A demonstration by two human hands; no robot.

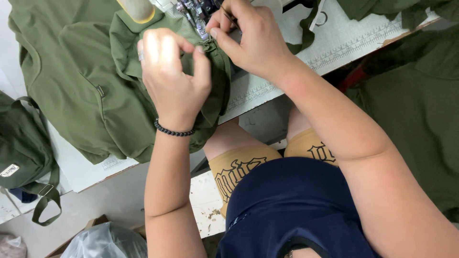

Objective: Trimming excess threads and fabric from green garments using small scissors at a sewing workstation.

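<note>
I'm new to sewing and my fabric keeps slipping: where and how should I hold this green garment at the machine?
Probably pinch the folded edge of the green garment on either side of the presser foot, coming from above. The left hand bunches the fold on the near side, the right hand pinches beside the foot. The rest lies loose on the table, so only that edge needs holding.

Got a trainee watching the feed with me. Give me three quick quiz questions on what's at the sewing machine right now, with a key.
1. True or false: the left hand is pressing on the green garment.
2. Which wrist wears the beaded bracelet? A) left B) right
3. Fill in: the right hand pinches something thin beside the machine's presser ____.

Key: 1 true. 2 A. 3 foot. The green shoulder bag hangs off the table edge, untouched by either hand.
</note>
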